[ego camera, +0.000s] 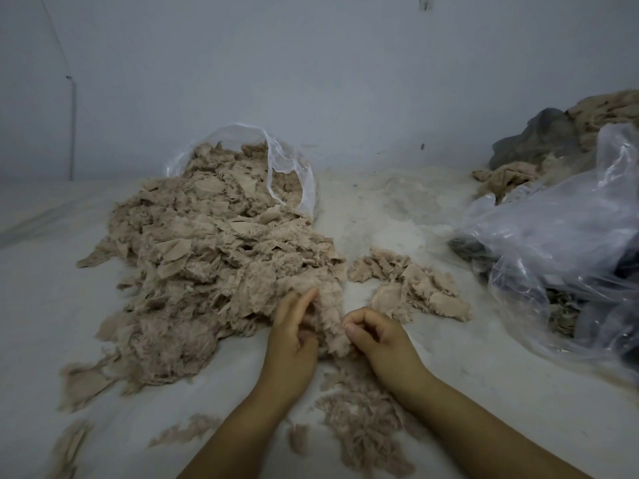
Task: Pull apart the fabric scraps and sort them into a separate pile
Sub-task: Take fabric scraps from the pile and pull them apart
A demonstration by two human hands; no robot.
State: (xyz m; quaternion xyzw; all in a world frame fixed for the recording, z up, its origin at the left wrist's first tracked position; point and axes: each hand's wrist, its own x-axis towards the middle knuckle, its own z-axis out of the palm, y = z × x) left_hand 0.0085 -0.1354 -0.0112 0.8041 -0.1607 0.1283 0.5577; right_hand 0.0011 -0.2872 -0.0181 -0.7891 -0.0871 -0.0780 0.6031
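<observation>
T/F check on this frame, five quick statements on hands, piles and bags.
1. Both hands work a clump at the near edge of the big scrap pile. True.
2. The right hand lies flat and open. False: its fingers curl on the clump.
3. A smaller scrap pile lies right of the big one. True.
4. The clear bag behind the big pile is empty. False: scraps fill it.
5. The left hand holds scissors. False: only fabric.

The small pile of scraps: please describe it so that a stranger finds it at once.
Start at the big heap of beige scraps spilling from the clear bag on the left. Just right of it, across a bare strip, lies the small pile. It is low, separate, with flatter pieces, beyond the right hand.
</observation>
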